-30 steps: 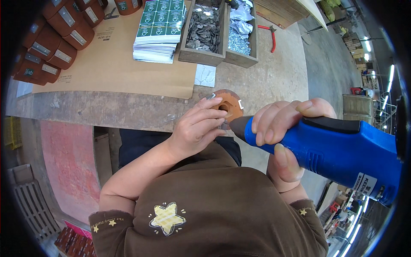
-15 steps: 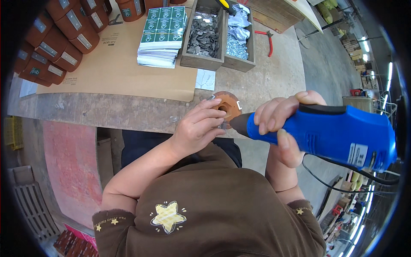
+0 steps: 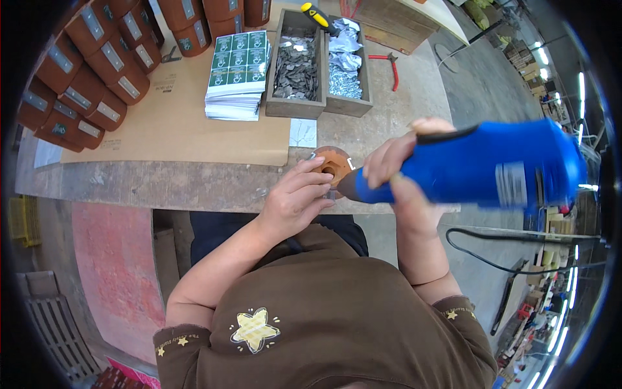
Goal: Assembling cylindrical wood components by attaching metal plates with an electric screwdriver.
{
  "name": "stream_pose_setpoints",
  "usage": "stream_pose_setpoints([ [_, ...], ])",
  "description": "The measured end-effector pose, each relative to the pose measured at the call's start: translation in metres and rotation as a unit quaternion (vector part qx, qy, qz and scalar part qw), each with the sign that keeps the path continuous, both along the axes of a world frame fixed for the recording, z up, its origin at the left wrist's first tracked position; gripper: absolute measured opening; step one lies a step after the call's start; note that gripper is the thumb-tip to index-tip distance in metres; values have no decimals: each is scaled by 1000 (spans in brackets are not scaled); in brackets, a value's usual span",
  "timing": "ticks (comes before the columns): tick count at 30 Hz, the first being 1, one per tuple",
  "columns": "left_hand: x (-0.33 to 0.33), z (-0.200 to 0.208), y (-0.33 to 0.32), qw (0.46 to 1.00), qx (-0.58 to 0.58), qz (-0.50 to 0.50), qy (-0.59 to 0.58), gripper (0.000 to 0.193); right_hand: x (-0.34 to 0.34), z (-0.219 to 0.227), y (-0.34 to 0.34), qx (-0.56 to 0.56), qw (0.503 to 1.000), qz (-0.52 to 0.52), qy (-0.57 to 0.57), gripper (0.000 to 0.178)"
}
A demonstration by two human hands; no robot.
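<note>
Head view: a round terracotta-brown piece with a hole [image 3: 341,159] lies by the near edge of the grey surface [image 3: 162,185], apparently steadied by the left hand [image 3: 290,198], fingers partly curled against its left side. The right hand [image 3: 389,160], wrapped tightly, points a blue, dark-tipped power tool [image 3: 476,165] leftward at it.

Bright, even light, glaring tube lights [image 3: 581,94], blue tool [image 3: 463,165] smeared — apparently by motion, bent edges, black corners
</note>
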State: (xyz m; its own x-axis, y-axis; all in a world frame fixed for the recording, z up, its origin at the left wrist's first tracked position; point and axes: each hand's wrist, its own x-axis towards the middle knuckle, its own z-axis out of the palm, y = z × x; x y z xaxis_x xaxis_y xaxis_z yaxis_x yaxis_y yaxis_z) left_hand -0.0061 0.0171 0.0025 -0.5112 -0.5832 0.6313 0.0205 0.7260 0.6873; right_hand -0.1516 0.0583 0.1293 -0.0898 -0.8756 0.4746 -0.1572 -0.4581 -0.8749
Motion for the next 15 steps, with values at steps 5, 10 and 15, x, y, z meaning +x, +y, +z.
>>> stream_pose_setpoints([
  [5, 1, 8, 1, 999, 10, -16, -34, 20, -36, -14, 5, -91, 969, -36, -228, 48],
  [10, 5, 15, 1, 998, 34, -20, -39, 29, -55, -11, 18, -123, 965, -68, -220, 48],
  [15, -2, 25, 7, 996, 35, 6, -77, 36, -70, -25, 21, -117, 953, -106, -258, 46],
])
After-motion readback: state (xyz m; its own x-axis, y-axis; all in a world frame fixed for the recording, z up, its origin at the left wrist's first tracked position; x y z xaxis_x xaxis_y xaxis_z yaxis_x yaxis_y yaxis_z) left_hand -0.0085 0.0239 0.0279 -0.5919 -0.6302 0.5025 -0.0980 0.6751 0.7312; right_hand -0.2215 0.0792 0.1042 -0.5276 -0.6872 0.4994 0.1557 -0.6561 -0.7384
